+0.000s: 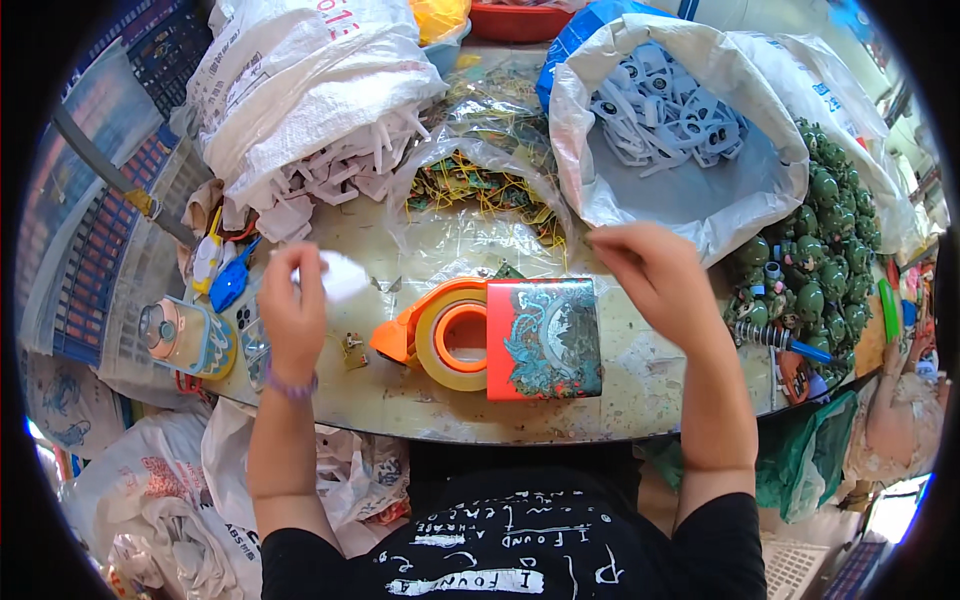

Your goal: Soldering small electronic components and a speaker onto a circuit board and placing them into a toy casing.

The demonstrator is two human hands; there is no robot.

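My left hand [292, 300] is closed around a white plastic piece [343, 277], blurred at its edge, above the left part of the table. To the right, my right hand [648, 275] hovers with its fingers pinched together beside the mouth of the right sack; whatever they hold is too small to make out. Between the hands, an orange tape dispenser [400, 335] with a roll of clear tape [428, 352] stands against a red box [545, 340] with a dark patterned face. Past them lies a clear plastic bag [405, 200] of green circuit boards with yellow wires [480, 190].
A white sack [300, 110] spills white plastic parts [350, 155] at the back left. An open sack [575, 130] at the back right holds white parts with black round centres [665, 105]. Green round figures [825, 250] crowd the right edge. A drink bottle [190, 335] stands left.
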